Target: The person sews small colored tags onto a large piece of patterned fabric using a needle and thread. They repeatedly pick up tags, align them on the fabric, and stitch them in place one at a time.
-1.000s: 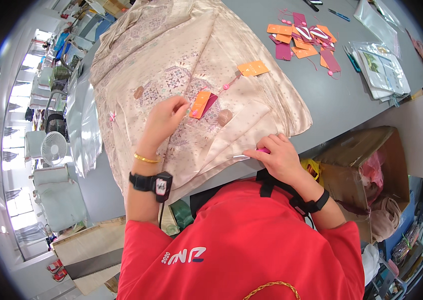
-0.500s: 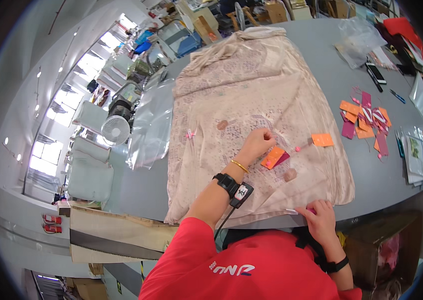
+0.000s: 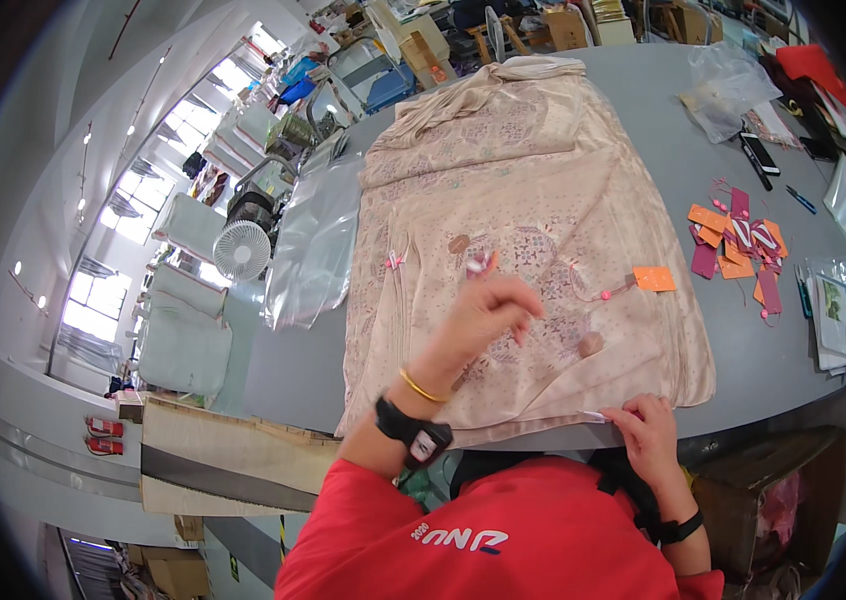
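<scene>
- An orange rectangular hang tag [image 3: 654, 279] lies flat on the beige patterned garment [image 3: 533, 220], at about 2 o'clock from the left hand; a thin cord with pink beads [image 3: 603, 296] runs from it toward the cloth's middle.
- A heap of loose tags [image 3: 738, 245], orange and magenta strips and rectangles with pink cords, sits on the grey table [image 3: 743, 350] at 3 o'clock from the garment, well apart from both hands.
- A crumpled clear plastic bag [image 3: 721, 88] lies at 1 o'clock near the table's far edge; a larger clear plastic sheet [image 3: 308, 240] drapes over the table's edge at 9 o'clock from the garment.
- A stack of printed papers in a clear sleeve [image 3: 843, 320] rests at 3 o'clock, just beside the tag heap.
- A small pink clip or tag [image 3: 395, 261] sits on the garment's edge at 10 o'clock from the left hand.
- The left hand [image 3: 488, 310] is raised above the garment's middle, wrist bent, fingers loosely curled with the forefinger lifted; a small pale-and-pink piece [image 3: 480, 264] shows at its fingertip, but I cannot tell whether it is held. A gold bangle and a black watch ring that wrist.
- The right hand [image 3: 648, 430] rests at the garment's near hem at 5 o'clock, fingers narrowed, pinching the cloth's edge [image 3: 598, 415] against the table.
</scene>
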`<state>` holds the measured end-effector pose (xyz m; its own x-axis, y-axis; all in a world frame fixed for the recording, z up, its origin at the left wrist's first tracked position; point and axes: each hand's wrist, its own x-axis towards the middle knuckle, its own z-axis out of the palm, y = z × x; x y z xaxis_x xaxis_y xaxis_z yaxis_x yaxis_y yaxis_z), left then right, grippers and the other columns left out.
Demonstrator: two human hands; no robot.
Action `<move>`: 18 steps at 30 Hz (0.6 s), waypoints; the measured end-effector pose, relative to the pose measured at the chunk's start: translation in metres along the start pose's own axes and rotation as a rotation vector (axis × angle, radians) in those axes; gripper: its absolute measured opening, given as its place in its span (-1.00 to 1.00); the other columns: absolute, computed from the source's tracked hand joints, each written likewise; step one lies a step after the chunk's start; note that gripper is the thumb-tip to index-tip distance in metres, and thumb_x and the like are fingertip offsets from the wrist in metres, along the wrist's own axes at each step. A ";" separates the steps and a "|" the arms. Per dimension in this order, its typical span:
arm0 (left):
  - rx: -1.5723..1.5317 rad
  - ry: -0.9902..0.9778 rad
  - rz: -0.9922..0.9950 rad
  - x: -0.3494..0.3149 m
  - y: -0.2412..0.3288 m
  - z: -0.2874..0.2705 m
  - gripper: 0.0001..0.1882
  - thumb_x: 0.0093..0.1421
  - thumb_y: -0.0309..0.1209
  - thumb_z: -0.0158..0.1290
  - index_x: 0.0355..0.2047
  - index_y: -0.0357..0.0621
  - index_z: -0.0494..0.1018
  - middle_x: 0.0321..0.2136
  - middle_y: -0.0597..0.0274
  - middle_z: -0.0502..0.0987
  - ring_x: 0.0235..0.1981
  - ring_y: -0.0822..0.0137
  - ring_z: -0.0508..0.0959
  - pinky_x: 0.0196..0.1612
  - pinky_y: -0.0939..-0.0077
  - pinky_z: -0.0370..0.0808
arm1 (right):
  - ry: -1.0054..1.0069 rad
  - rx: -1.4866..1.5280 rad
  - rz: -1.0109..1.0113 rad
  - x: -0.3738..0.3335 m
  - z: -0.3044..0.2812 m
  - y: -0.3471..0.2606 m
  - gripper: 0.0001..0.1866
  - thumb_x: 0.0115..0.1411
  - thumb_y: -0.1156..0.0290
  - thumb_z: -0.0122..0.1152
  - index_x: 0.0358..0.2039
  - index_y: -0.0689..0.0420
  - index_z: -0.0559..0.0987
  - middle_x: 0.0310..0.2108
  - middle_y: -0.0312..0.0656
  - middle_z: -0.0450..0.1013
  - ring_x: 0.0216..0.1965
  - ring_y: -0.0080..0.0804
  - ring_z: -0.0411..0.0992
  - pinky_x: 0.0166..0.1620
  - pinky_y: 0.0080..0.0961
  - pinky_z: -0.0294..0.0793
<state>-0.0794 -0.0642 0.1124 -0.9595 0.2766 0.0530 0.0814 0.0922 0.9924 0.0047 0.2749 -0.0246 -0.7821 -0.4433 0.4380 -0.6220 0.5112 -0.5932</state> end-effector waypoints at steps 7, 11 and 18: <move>-0.198 -0.215 -0.358 -0.042 -0.091 0.075 -0.75 0.48 -0.59 0.05 0.07 -0.37 0.63 -0.03 0.19 0.60 -0.26 0.43 0.69 -0.17 0.51 0.70 | 0.028 0.047 0.091 0.004 -0.003 -0.009 -0.64 0.18 0.58 0.36 -0.04 -0.09 0.78 -0.31 -0.28 0.46 -0.24 -0.18 0.45 -0.12 -0.24 0.35; -0.282 -0.269 -0.352 -0.050 -0.106 0.083 -0.70 0.50 -0.56 0.05 0.16 -0.35 0.59 -0.06 0.19 0.62 -0.26 0.44 0.70 -0.18 0.52 0.68 | -0.009 -0.007 0.110 0.007 -0.002 -0.014 -0.72 0.28 0.54 0.35 -0.03 -0.05 0.77 -0.33 -0.26 0.45 -0.25 -0.17 0.44 -0.14 -0.22 0.33; -0.316 -0.225 -0.451 -0.046 -0.100 0.088 -0.67 0.46 -0.55 0.05 0.19 -0.32 0.55 -0.33 0.17 0.69 -0.33 0.43 0.71 -0.24 0.54 0.66 | -0.013 -0.009 0.163 0.009 -0.001 -0.018 -0.71 0.25 0.51 0.33 -0.03 -0.05 0.77 -0.32 -0.25 0.45 -0.23 -0.16 0.47 -0.11 -0.24 0.35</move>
<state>-0.0200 -0.0021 0.0010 -0.7972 0.4752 -0.3725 -0.4386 -0.0319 0.8981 0.0085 0.2626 -0.0091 -0.8722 -0.3635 0.3273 -0.4870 0.5836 -0.6498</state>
